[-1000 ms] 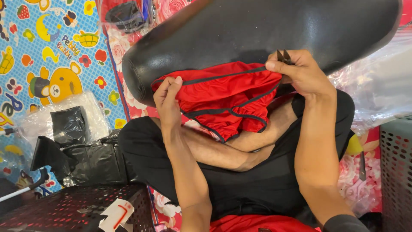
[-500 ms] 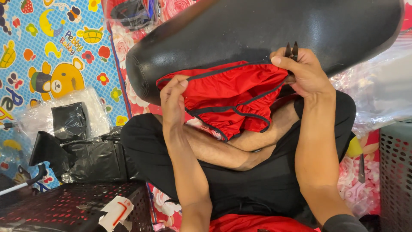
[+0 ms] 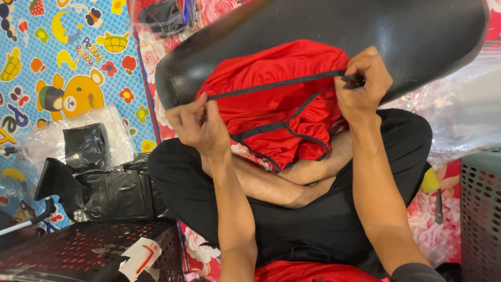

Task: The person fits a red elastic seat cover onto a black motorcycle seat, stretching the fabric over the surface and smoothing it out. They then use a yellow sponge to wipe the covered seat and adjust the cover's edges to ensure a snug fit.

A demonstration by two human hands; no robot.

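Underfoot, a floor mat (image 3: 62, 78) printed with cartoon animals lies beside a floral sheet (image 3: 156, 57), and the work is done cross-legged on these. A black seat (image 3: 334, 31) is propped across the lap, and a red cover (image 3: 276, 94) with black trim is spread over its near end, bunched in folds below the edge. The trim is drawn taut between the hands. The left hand (image 3: 198, 125) is closed in a pinch on the trim at the seat's nose. The right hand (image 3: 362, 83) is closed on the other end of the trim, together with a small dark tool whose kind cannot be told.

The step in hand is judged to be fitting the cover over the seat: only part of the seat is covered, so the work seems early. The next move would call for the hem to be pulled evenly further over the seat, without the trim slipping off the nose.

Further out, black wrapped parts (image 3: 99, 183) lie on the mat, a dark crate (image 3: 78, 250) stands near, and a grey basket (image 3: 480, 209) is seen at the far right.
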